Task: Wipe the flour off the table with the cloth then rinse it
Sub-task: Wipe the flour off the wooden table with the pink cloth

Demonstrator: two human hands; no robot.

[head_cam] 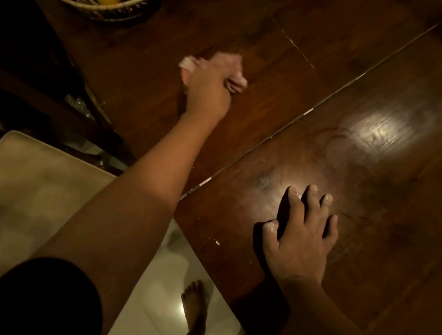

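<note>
My left hand (210, 83) is closed over the cloth (187, 63), bunching it against the table (275, 113). Pale folds stick out on both sides of my knuckles. The hand is blurred, so I can't make out how each finger lies, but it looks like a grip rather than a flat palm. The cloth sits well out on the far leaf, between me and the basket (138, 12) of fruit. My right hand (299, 239) lies flat and spread on the near leaf, holding nothing, its fingertips (328, 198) dusted white.

I judge this to be the middle of the wiping. To do it well I should press evenly and draw the flour toward me in overlapping strokes, not scatter it outward. The seam (204, 182) between the leaves has white caught in it, so a folded edge run along that line would serve. Flour specks (217, 242) lie near the table's edge beside my right hand and need a pass too. My floury fingers could mark clean wood again, so that hand should lift before I wipe there. Rinsing is not yet begun.
</note>
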